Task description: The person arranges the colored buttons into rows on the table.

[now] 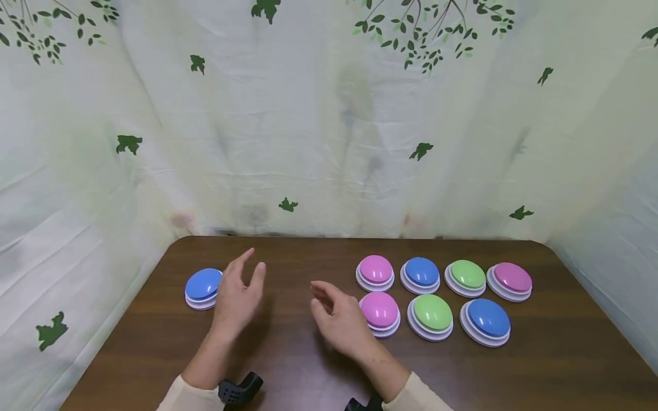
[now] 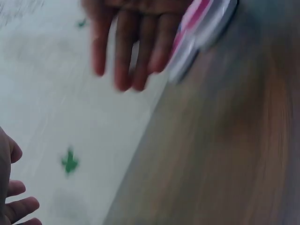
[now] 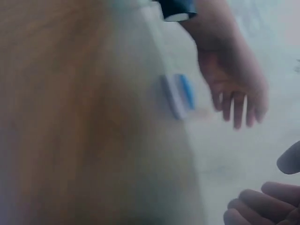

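Observation:
My left hand (image 1: 239,299) hovers over the left half of the brown table with its fingers extended and thumb apart. Just left of it stands a blue dome button (image 1: 203,283) on a white base, its right edge overlapped by the hand in the head view. My right hand (image 1: 341,322) hangs nearer the middle, fingers loosely bent and nothing in its grasp. It overlaps the left edge of a pink dome button (image 1: 380,309). In the left wrist view the right hand (image 2: 138,42) is blurred; the right wrist view shows the left hand's (image 3: 234,84) fingers pointing down.
Right of the hands, two rows of dome buttons include a pink one (image 1: 376,269), a blue one (image 1: 422,272), a green one (image 1: 432,313) and a larger-looking blue one (image 1: 488,318). A leaf-patterned white curtain (image 1: 308,125) hangs behind the table (image 1: 288,365).

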A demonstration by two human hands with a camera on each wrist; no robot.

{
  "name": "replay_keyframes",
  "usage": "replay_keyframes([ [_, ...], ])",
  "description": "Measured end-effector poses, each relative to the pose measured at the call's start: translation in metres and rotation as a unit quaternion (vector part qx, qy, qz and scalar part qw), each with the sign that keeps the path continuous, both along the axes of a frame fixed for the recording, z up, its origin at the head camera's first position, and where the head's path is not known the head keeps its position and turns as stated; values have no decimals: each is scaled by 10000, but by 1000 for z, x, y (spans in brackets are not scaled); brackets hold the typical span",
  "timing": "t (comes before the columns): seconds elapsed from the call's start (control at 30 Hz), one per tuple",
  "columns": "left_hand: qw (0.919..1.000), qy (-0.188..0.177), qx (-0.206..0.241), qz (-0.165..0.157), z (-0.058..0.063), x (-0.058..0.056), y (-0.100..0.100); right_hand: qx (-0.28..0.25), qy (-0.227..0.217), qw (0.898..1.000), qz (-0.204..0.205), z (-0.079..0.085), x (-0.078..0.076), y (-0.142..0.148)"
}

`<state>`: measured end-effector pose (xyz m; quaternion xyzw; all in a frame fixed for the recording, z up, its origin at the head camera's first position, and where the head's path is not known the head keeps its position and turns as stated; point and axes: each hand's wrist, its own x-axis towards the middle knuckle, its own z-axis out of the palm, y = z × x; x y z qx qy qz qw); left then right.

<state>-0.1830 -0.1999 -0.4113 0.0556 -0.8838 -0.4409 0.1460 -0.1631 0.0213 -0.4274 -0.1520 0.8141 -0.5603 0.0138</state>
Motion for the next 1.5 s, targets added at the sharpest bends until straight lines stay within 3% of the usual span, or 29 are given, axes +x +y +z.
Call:
replay_keyframes([
  [0.23,9926,-34,-254,1183,-15,16,-80,-96,-294,9995,48,-24,-5,-48],
  [0.33,9872,-192,29,1585,-26,24,-104,-167,-470,9987,85,-27,-9,-72],
  [0.43,9813,-516,607,1752,-35,28,-115,-272,-629,9976,121,-29,-13,-99],
  [0.57,9760,-629,1125,1754,-40,27,-115,-630,-890,9937,258,-31,-13,-135],
  [0.73,9764,-646,1153,1706,-43,27,-112,-914,-1048,9888,546,-32,-10,-167],
  [1.07,9772,-808,1144,1597,-42,31,-113,102,-497,9944,927,-33,-15,-185],
  [1.27,9796,-1054,1065,1337,-41,28,-111,377,-273,9946,926,-35,-23,-191],
  [1.5,9783,-1110,1173,1300,-41,26,-106,430,-422,9937,942,-36,-26,-190],
])
